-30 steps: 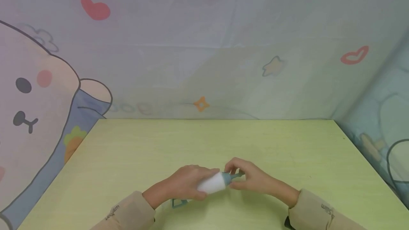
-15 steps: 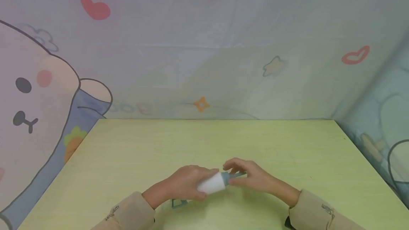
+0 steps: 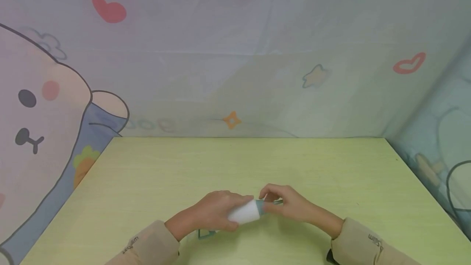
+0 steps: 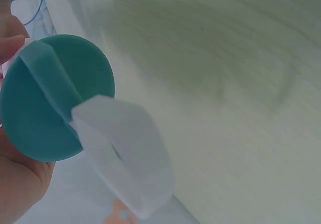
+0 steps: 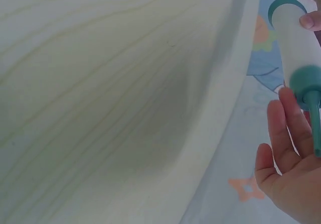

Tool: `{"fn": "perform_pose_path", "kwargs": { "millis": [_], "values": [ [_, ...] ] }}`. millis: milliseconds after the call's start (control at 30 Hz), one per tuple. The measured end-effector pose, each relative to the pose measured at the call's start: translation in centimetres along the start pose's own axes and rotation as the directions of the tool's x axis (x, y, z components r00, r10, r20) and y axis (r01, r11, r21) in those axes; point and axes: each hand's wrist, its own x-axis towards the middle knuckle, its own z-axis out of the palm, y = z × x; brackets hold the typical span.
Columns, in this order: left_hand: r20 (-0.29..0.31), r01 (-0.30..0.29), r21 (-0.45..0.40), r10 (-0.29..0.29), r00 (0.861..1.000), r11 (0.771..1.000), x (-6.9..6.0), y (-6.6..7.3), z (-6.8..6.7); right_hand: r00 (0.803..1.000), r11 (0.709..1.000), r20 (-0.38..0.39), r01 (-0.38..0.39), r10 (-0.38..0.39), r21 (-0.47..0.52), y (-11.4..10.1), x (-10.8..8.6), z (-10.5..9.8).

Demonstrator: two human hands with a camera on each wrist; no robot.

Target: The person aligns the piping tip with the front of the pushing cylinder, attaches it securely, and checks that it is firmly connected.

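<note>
Above the table, my left hand [image 3: 213,209] grips a white, syringe-like tube [image 3: 244,212] with teal ends. My right hand [image 3: 290,204] is at the tube's right end, its finger and thumb pinching the teal collar [image 5: 305,78]. From that collar a thin teal nozzle [image 5: 315,118] sticks out, partly hidden by the right hand in the head view. Other fingers of that hand spread beside the nozzle in the right wrist view. At the opposite end, the left wrist view shows a round teal cap [image 4: 90,63] and a pale handle loop [image 4: 120,148].
A pale yellow-green wooden table [image 3: 235,162] lies under both hands. Behind it hangs a cloth backdrop [image 3: 206,44] printed with hearts, stars and a cartoon bear, and it continues along the sides.
Half a second ago my right fingers were looser and more apart around the nozzle end; now they have closed on the collar. The left hand and tube have hardly moved.
</note>
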Motion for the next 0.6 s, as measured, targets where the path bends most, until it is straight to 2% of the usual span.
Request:
{"fn": "perform_pose_path", "kwargs": {
  "millis": [100,233,367,467,533,600],
  "values": [
    [0.003,0.002,0.007,-0.002,1.0,1.0,-0.02,0.02,-0.03,1.0,1.0,0.0,-0.005,0.005,-0.021,0.01,-0.02,-0.22],
    [0.004,0.006,0.008,-0.006,1.0,1.0,-0.08,-0.14,-0.09,0.999,0.995,-0.031,0.009,-0.012,-0.1,0.0,-0.15,-0.26],
    [0.006,0.003,0.002,-0.003,1.0,1.0,-0.08,-0.32,-0.13,0.996,0.979,-0.028,0.078,-0.085,-0.187,-0.23,-0.24,0.03],
    [0.003,-0.015,0.004,0.015,1.0,1.0,-0.02,-0.3,-0.11,0.987,0.956,-0.032,0.142,-0.155,-0.256,-0.41,-0.23,0.31],
    [-0.003,-0.03,0.018,0.03,1.0,0.999,0.0,-0.22,-0.07,0.986,0.95,-0.043,0.142,-0.16,-0.279,-0.5,-0.25,0.41],
    [-0.005,-0.04,0.033,0.04,0.999,0.999,0.02,-0.11,-0.04,0.99,0.959,-0.043,0.12,-0.135,-0.256,-0.5,-0.26,0.42]
  ]
}}
